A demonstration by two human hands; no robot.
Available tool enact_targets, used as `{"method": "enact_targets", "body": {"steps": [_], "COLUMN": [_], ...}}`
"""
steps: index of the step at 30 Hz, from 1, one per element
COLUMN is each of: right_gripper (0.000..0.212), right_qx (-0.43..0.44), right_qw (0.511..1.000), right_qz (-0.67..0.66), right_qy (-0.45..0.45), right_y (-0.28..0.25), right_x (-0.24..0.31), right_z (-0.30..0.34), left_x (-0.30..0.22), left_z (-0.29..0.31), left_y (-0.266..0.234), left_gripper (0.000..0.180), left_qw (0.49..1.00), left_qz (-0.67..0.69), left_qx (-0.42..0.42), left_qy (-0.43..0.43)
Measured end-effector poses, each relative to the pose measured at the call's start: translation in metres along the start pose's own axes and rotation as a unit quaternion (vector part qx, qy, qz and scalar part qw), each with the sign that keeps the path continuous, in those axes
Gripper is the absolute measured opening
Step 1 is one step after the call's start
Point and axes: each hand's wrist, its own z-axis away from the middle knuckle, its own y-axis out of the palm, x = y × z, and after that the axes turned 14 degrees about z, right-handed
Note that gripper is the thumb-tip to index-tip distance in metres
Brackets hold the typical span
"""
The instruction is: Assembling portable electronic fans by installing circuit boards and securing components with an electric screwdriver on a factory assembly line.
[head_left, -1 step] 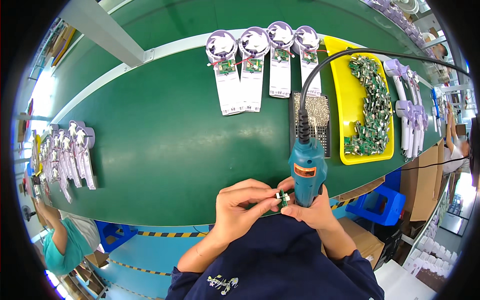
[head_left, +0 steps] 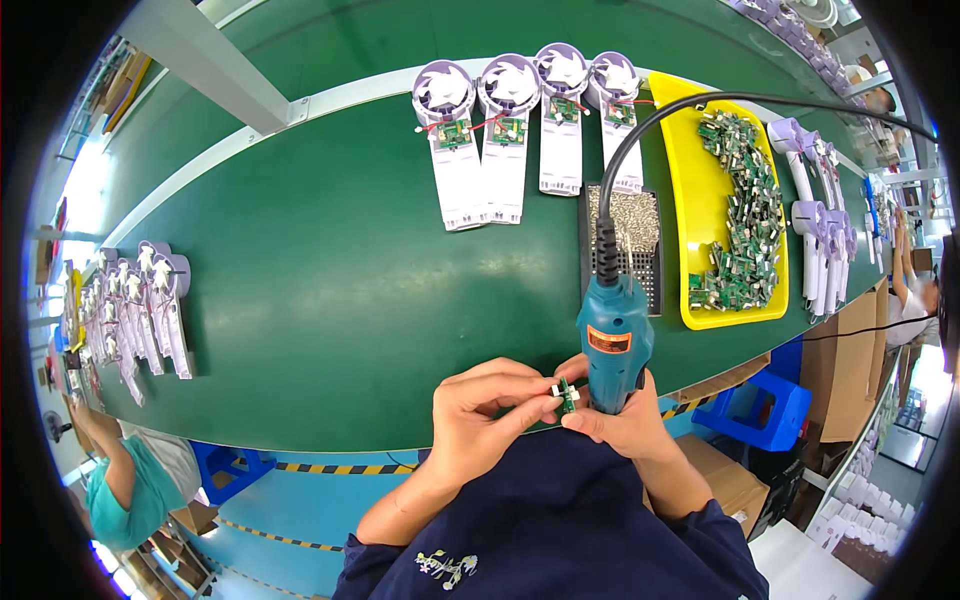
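Observation:
My left hand [head_left: 490, 408] pinches a small green circuit board [head_left: 568, 396] with white connectors between thumb and fingertips. My right hand [head_left: 630, 420] is wrapped round a teal electric screwdriver [head_left: 614, 335], whose black cable rises from its top. The thumb and a fingertip of that hand also come up to the board's right side; whether they grip it I cannot tell. Both hands are at the table's near edge. Across the table lie several white fan housings [head_left: 505, 170] with purple round heads, white impellers, green boards and red wires.
A yellow tray [head_left: 700, 190] piled with circuit boards is on the right, beside a black screw tray [head_left: 650, 280] full of small screws. More housings [head_left: 145, 300] are grouped at the far left, others [head_left: 815, 220] at right. The cable [head_left: 740, 100] arches over the yellow tray. A co-worker's arm [head_left: 110, 450] shows at left.

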Motion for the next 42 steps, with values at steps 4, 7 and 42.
{"method": "enact_targets", "body": {"steps": [4,7,42], "right_gripper": [0.039,0.041,0.037], "right_qx": [0.043,0.077,-0.048], "right_qw": [0.996,0.992,0.996], "right_qz": [-0.058,-0.075,-0.068], "right_qy": [0.054,0.061,0.040], "right_y": [-0.001,-0.003,0.022], "right_x": [0.000,-0.006,-0.011], "right_z": [0.000,0.000,-0.012], "left_x": [-0.001,-0.009,-0.212], "left_z": [-0.003,-0.007,0.029], "left_y": [-0.010,-0.013,-0.277], "left_gripper": [0.014,0.014,0.087], "left_qw": [0.996,0.979,0.485], "left_qz": [0.076,0.122,-0.740], "left_qx": [0.025,0.076,-0.461], "left_qy": [-0.048,-0.144,0.063]}}
